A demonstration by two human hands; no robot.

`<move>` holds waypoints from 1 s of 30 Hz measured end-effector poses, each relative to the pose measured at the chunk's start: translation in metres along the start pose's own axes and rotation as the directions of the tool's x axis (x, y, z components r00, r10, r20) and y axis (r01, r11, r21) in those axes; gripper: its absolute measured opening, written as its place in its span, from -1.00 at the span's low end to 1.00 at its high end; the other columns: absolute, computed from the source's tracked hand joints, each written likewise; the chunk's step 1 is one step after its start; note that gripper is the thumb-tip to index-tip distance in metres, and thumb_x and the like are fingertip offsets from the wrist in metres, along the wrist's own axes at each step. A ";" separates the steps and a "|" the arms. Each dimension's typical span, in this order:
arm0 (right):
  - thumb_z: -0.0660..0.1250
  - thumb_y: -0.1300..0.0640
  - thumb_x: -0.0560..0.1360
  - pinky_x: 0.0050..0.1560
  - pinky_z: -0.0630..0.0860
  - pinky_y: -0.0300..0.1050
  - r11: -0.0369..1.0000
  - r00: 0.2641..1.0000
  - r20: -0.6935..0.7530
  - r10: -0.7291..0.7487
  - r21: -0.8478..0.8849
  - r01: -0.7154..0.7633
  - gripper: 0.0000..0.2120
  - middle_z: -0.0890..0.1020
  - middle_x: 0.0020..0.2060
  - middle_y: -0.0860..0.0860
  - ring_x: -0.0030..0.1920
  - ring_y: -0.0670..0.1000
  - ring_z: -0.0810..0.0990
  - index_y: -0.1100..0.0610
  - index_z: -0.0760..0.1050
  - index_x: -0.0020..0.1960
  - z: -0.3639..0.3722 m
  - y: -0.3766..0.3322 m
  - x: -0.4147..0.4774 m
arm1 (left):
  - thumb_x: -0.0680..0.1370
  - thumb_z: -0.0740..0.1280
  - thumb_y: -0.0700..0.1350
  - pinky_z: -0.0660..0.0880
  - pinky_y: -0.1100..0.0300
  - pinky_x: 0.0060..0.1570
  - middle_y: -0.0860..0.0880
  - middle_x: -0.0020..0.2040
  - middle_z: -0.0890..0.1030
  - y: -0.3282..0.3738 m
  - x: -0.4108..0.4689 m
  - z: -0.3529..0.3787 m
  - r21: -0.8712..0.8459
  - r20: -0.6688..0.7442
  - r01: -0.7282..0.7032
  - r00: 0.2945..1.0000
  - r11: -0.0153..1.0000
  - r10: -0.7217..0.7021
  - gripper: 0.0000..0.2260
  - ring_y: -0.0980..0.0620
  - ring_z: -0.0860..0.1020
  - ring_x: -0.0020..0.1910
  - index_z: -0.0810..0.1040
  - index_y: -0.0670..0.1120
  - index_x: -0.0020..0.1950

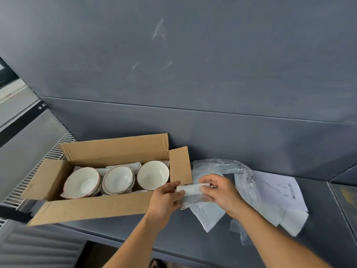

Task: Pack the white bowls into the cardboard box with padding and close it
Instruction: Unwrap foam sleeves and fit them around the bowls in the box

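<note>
An open cardboard box (92, 208) lies on a dark grey counter, its flaps spread outward. Inside stand three groups of white bowls: a left stack (84, 181), a middle stack (117, 179) and a right bowl (152, 175), with white foam padding tucked between them. Just right of the box, my left hand (166, 197) and my right hand (220, 192) both grip a small folded white foam piece (190, 188) held above a clear bubble-wrap sheet (190, 203).
Crumpled clear plastic wrap (220, 165), white foam sheets (208, 215) and a printed paper (278, 190) lie on the counter (193, 244) to the right. A grey wall rises directly behind. A white slatted grille (38, 169) runs along the left of the box.
</note>
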State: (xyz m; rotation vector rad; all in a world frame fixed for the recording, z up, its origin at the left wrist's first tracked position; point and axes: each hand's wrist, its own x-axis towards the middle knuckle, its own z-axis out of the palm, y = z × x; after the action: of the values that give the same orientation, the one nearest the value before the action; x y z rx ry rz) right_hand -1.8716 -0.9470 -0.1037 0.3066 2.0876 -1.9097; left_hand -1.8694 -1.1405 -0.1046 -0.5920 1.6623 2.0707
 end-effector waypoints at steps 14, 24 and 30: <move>0.35 0.40 0.51 -0.12 0.63 -0.12 0.939 0.981 0.118 0.151 0.293 -0.180 -0.83 0.62 -0.02 0.26 -0.08 0.12 0.69 0.23 0.60 0.06 0.004 -0.001 -0.010 | 0.52 0.30 -0.46 0.58 0.19 -0.24 -0.20 -0.19 0.63 -0.003 -0.008 -0.005 0.008 0.053 -0.051 0.997 0.999 0.051 -0.89 -0.06 0.62 -0.24 0.58 -0.33 -0.04; 0.38 0.40 0.48 -0.20 0.61 -0.23 0.898 0.979 0.125 0.158 0.394 -0.195 -0.94 0.69 -0.18 0.21 -0.16 0.10 0.69 0.37 0.61 -0.07 0.010 -0.012 -0.012 | 0.46 0.24 -0.49 0.56 0.16 -0.16 -0.26 -0.20 0.62 0.007 -0.010 -0.011 -0.018 0.028 -0.017 0.999 1.000 0.017 -0.81 -0.14 0.60 -0.19 0.63 -0.33 -0.11; 0.41 0.44 0.43 -0.16 0.59 -0.19 0.967 0.993 0.056 0.106 0.227 -0.116 -0.83 0.68 -0.12 0.11 -0.13 0.03 0.66 0.27 0.61 -0.01 0.026 -0.008 -0.003 | 0.49 0.34 -0.41 0.58 0.12 -0.20 -0.26 -0.10 0.64 0.016 -0.006 -0.025 -0.069 0.076 0.016 0.997 0.998 -0.010 -0.85 -0.14 0.63 -0.12 0.61 -0.32 0.03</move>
State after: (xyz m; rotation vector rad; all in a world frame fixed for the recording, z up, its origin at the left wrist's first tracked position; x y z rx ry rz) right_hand -1.8701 -0.9737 -0.0972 0.4196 1.7833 -2.0727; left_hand -1.8719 -1.1682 -0.0932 -0.5379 1.5459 2.1220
